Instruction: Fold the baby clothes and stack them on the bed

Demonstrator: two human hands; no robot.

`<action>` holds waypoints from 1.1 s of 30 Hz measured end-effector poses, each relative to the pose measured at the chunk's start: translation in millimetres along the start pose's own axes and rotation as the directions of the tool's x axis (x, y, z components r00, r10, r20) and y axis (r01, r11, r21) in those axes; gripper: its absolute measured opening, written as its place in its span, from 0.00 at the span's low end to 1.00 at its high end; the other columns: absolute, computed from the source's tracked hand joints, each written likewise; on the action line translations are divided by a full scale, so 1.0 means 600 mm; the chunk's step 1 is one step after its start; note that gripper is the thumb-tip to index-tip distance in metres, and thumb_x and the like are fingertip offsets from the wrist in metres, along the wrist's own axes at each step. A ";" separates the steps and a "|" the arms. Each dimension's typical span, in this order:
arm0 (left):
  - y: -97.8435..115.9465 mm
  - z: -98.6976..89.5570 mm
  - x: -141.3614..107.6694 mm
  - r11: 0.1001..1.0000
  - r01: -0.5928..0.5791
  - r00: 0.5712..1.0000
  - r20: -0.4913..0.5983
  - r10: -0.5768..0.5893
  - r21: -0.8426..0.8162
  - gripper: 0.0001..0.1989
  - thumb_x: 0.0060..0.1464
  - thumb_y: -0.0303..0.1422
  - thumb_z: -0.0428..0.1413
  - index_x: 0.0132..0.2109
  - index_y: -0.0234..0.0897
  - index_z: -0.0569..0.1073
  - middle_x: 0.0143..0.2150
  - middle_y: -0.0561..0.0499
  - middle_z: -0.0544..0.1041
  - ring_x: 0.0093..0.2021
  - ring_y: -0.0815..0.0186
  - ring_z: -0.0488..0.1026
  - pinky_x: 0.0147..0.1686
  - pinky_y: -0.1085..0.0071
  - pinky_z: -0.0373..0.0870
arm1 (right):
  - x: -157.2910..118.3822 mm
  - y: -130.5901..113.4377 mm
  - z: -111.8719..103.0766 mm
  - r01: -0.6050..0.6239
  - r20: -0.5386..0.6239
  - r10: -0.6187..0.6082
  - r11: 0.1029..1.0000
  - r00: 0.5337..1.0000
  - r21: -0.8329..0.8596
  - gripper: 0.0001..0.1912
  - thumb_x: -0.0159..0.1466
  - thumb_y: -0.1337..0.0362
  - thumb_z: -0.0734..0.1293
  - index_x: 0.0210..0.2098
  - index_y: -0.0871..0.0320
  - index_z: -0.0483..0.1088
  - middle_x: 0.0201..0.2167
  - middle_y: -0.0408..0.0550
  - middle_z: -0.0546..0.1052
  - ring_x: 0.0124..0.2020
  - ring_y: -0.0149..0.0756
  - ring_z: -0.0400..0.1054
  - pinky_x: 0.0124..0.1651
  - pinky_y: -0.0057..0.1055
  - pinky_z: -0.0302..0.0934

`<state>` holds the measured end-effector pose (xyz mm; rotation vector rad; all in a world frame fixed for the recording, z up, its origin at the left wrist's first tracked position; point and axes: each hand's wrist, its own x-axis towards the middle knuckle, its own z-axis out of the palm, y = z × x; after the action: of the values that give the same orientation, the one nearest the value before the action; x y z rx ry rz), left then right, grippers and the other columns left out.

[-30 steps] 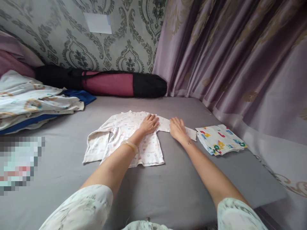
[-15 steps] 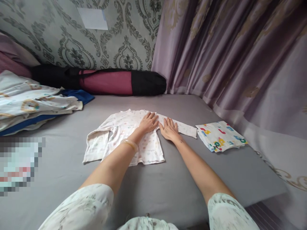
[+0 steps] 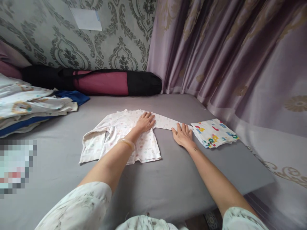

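A small white long-sleeved shirt point(image 3: 124, 126) with a faint print lies spread on the grey sheet. My left hand point(image 3: 145, 122) rests flat near its right shoulder, fingers spread. Flat on the outer end of the right sleeve is my right hand point(image 3: 182, 134), its fingers a little apart; it covers part of the cuff. The left sleeve bends down beside the shirt's body. Just beyond the right cuff sits a folded white cloth point(image 3: 214, 132) with colourful figures.
Several clothes point(image 3: 35, 105) are piled at the left. A black and maroon long bag point(image 3: 100, 82) lies along the patterned wall. Purple curtains point(image 3: 203, 48) hang at the right beside the grey sheet point(image 3: 153, 185). A blurred object point(image 3: 15, 166) lies at lower left.
My right hand has slid outward along the right sleeve, from near the armpit to the cuff, and the sleeve looks straighter. My left hand stays at the shoulder. The view has shifted slightly right.
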<state>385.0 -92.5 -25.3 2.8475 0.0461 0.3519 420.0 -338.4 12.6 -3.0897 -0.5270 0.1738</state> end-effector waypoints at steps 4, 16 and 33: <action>0.006 -0.005 0.009 1.000 0.010 0.998 0.060 -0.010 0.007 0.25 0.66 0.40 0.42 0.65 0.36 0.63 0.69 0.40 0.58 0.69 0.48 0.52 0.64 0.49 0.53 | 0.002 0.009 -0.001 0.011 -0.006 -0.012 0.999 1.000 -0.044 0.34 0.71 0.49 0.45 0.70 0.60 0.47 0.71 0.62 0.48 0.71 0.53 0.38 0.67 0.53 0.35; -0.047 -0.123 -0.124 0.999 -0.043 0.999 -0.008 0.043 -0.020 0.19 0.62 0.36 0.49 0.56 0.33 0.69 0.57 0.37 0.71 0.61 0.53 0.66 0.59 0.58 0.65 | 0.031 -0.201 -0.037 0.518 -0.080 -0.514 0.854 0.854 0.043 0.28 0.71 0.63 0.48 0.66 0.65 0.56 0.69 0.57 0.55 0.70 0.42 0.44 0.69 0.39 0.37; -0.199 -0.260 -0.406 0.691 0.704 0.683 -0.113 -0.722 -0.164 0.23 0.51 0.49 0.54 0.44 0.34 0.73 0.42 0.42 0.77 0.42 0.55 0.73 0.43 0.63 0.69 | 0.095 -0.340 -0.002 0.408 0.011 -0.413 0.902 0.911 0.140 0.34 0.71 0.52 0.45 0.71 0.65 0.43 0.73 0.57 0.38 0.72 0.47 0.29 0.69 0.55 0.28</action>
<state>111.2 47.7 31.1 2.4207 1.1102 0.3934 406.4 -127.0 12.0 -2.7681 -1.1012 0.2544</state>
